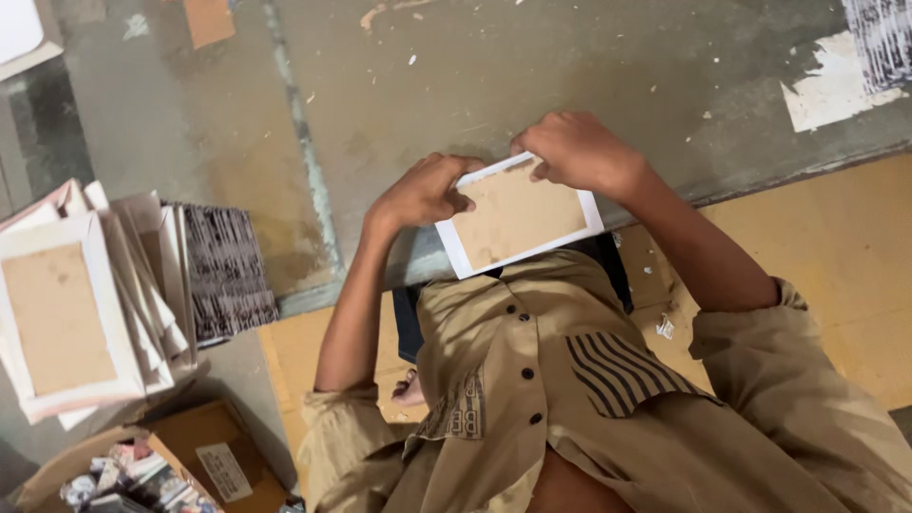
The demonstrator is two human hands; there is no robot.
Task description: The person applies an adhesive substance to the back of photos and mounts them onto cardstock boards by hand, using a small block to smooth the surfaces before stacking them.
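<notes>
Two hands, left hand (pixel 423 193) and right hand (pixel 577 152), grip a white-edged brown frame (pixel 519 216) on the counter (pixel 456 85), fingers curled around its edges; a finished-looking stack of frames (pixel 85 304) stands well apart.

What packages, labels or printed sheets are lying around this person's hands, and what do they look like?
Cardboard box: bottom left, open, brown, holding colourful printed pictures.
Box label: pale rectangular sticker on the box flap.
Printed stack: left of the person, black-and-white striped edges.
Torn printed sheet: top right on the grey table, white with dark print.
Framed board: held by left hand and right hand, brown with white border.
</notes>
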